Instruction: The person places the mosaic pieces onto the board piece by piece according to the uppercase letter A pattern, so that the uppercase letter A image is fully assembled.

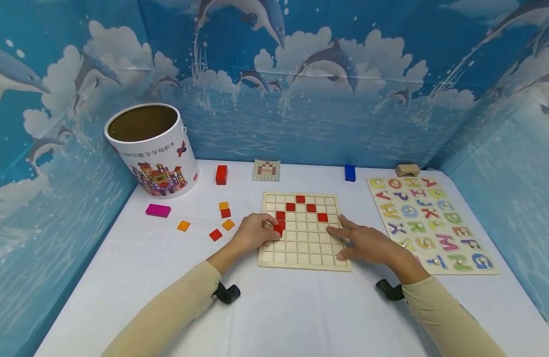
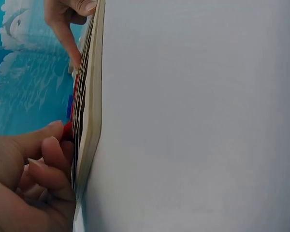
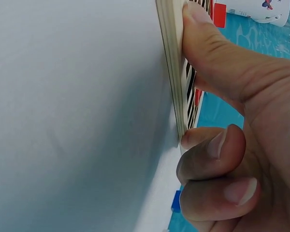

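A square wooden grid board (image 1: 303, 248) lies in the middle of the table. Several red tiles sit in its squares, making a peak: one red tile (image 1: 300, 199) is at the top, with others stepping down on both sides. At the board's left edge my left hand (image 1: 252, 230) pinches a red tile (image 2: 67, 130) between thumb and forefinger, close over the squares. My right hand (image 1: 368, 244) rests at the board's right edge, forefinger stretched over the squares and thumb against the edge. Its other fingers are bent in the right wrist view.
Loose orange (image 1: 183, 225) and red tiles (image 1: 215, 234) lie left of the board. Behind are a pattern card (image 1: 266, 170), a red block (image 1: 221, 175) and a blue block (image 1: 350, 173). A white bucket (image 1: 185, 163) and magenta block (image 1: 158, 210) are left, an alphabet board (image 1: 417, 213) right.
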A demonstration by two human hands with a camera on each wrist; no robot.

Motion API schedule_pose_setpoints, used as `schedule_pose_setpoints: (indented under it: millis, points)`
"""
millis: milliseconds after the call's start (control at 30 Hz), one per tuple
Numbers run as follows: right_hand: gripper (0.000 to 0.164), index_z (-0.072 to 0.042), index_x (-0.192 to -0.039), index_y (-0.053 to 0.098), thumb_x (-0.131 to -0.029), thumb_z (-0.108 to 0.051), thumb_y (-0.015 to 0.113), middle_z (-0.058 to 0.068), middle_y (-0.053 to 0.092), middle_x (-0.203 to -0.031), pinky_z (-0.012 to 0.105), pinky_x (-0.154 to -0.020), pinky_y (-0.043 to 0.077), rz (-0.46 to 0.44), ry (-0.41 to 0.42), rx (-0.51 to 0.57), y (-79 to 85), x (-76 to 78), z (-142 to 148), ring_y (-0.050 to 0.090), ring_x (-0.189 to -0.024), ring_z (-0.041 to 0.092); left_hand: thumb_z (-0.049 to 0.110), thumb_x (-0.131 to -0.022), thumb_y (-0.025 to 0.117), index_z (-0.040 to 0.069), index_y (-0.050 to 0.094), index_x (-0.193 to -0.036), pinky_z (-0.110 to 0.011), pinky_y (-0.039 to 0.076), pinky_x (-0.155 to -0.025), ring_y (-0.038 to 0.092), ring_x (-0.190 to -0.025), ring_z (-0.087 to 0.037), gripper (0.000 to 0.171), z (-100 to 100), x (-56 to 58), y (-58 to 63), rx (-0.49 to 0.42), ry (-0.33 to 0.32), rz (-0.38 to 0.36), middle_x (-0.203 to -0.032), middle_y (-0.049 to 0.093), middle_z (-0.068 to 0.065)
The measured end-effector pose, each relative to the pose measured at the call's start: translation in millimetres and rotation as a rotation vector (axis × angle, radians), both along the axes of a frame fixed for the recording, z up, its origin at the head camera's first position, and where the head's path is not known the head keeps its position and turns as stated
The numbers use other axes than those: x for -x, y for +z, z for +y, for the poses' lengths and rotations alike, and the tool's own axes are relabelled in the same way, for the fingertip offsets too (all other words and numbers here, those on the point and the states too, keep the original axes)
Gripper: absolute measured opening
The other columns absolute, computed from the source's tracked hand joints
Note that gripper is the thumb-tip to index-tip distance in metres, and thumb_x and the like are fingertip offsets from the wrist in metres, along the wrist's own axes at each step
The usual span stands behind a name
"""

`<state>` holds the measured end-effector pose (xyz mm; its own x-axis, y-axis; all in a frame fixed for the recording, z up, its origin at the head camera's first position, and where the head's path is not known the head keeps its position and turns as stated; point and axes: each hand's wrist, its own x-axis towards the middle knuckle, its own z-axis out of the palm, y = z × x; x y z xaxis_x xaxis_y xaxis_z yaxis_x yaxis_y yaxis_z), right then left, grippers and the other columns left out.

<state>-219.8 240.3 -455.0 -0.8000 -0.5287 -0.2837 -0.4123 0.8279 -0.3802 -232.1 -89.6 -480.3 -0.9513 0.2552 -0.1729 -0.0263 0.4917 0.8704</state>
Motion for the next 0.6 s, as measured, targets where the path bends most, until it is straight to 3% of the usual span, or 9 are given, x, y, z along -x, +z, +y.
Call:
schedule_pose_setpoints:
  millis: [200,400,600]
  points:
    - [0.08,-0.018,-0.155,0.045,-0.089,-0.054,0.071,0.027,0.017,-0.166,0.065,-0.104,0.04,0.0,0.0,0.004,-1.3,0.1,1.2,0.039,-0.14,0.053,0.018,-0.084,0.084,0.011,0.074,-0.105,-0.029,0.046,-0.064,0.058,-0.068,-0.014,0.024,7.5,-2.3,-0.5,0.188,-0.02,0.157,-0.073,0.065,0.002]
    - [0.08,-0.018,-0.155,0.045,-0.089,-0.054,0.07,0.027,0.017,-0.166,0.065,-0.104,0.04,-0.005,0.002,0.009,-2.2,0.2,1.4,0.039,-0.14,0.053,0.019,-0.083,0.085,0.012,0.074,-0.107,-0.029,0.043,-0.061,0.055,-0.068,-0.014,0.027,5.7,-2.3,-0.1,0.204,-0.065,0.156,-0.073,0.062,0.002]
    - [0.081,-0.019,-0.156,0.044,-0.088,-0.055,0.07,0.025,0.015,-0.167,0.066,-0.104,0.04,-0.015,-0.004,0.006,-2.9,1.0,2.8,0.038,-0.141,0.053,0.025,-0.093,0.075,0.016,0.071,-0.126,-0.026,0.038,-0.054,0.051,-0.059,-0.012,0.035,1.1,-3.0,1.1,0.233,-0.184,0.158,-0.067,0.057,0.001]
